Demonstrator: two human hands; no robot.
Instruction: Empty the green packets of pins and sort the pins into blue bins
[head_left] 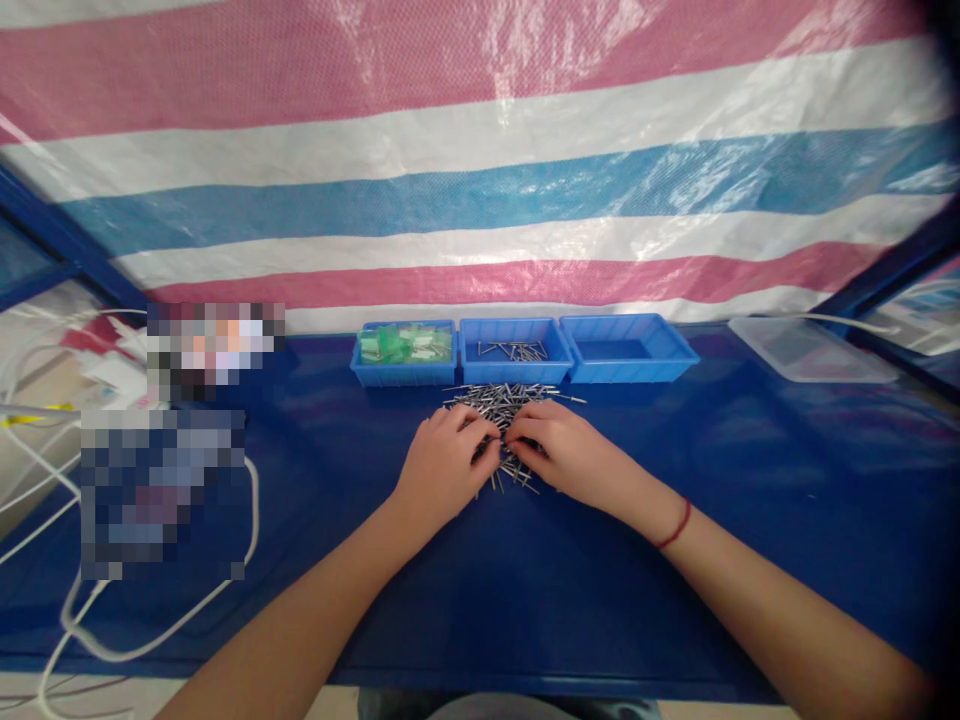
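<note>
A pile of thin metal pop rivets [501, 400] lies on the blue table, in front of the middle bin. My left hand [454, 450] rests at the pile's left side, fingers bent and thumb drawn in toward the fingertips. Across from it, my right hand [559, 445] is at the right side of the pile in a similar pinch. Both sets of fingertips nearly meet over the rivets; what sits between them is too small to make out. Several rivets lie inside the middle blue bin [514, 370].
The left blue bin [405, 375] holds green and clear small packets [409, 343]. At right stands another blue bin [634, 372], with a translucent lid [810, 350] beyond it. White cables [255, 520] and blurred-out items occupy the table's left side. A striped sheet [480, 210] hangs behind.
</note>
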